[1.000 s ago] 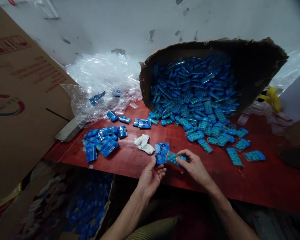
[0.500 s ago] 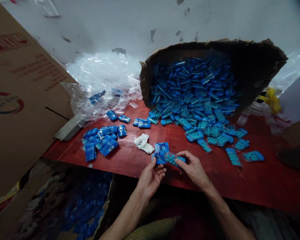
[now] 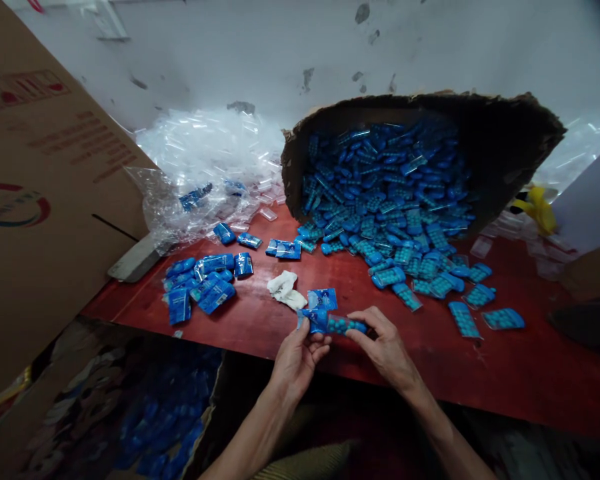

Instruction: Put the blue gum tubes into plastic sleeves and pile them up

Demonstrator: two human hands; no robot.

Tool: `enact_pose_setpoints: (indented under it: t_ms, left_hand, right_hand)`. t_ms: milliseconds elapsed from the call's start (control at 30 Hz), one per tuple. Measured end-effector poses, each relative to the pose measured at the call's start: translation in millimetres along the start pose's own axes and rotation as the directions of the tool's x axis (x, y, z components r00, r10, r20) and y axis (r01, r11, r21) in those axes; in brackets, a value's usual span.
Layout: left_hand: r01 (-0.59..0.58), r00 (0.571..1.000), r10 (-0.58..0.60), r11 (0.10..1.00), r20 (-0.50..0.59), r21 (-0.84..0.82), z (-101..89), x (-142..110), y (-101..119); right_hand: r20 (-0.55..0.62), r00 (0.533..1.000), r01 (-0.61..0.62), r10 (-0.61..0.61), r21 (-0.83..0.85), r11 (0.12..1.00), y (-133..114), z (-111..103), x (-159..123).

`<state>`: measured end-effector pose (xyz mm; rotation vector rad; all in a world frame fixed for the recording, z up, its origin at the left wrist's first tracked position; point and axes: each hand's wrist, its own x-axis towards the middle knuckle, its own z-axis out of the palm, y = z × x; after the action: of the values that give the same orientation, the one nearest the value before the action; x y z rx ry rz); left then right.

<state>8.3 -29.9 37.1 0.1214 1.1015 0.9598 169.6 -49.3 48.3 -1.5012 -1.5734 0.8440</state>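
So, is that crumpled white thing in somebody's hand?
No, the crumpled white thing lies on the red table, beyond the left hand.

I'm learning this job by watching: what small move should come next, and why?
Probably ease the clear box into the blue wrapper: the left hand holds the wrapper, the right hand grips the box's blue end, and its clear end meets the wrapper's edge.

Two hands, dozens of bead-filled cases, one white cloth, one red table
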Motion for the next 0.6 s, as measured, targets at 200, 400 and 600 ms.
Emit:
enact_pose_setpoints:
  t_ms: [200, 400, 600]
  left_hand:
    - [-0.082, 0.996, 0.080, 0.994, 0.033, 0.066, -1.2, -3.0, -1.0]
    - [-0.228, 0.974, 0.221, 0.954, 0.058, 0.193, -2.4, -4.2, -2.1]
    - [-0.244, 0.970, 0.233, 0.940, 0.074, 0.240, -2.8, -5.1, -2.4]
  right_hand:
    - [-0.010, 1.000, 0.020, -0.020, -0.008, 1.000, 1.1, -0.9, 0.6]
    - [0.013, 1.000, -0.003, 0.003, 0.024, 1.000, -2.6, 0.5, 1.1]
    - [0.038, 0.996, -0.082, 0.078, 0.127, 0.989, 3.1, 2.6, 1.1]
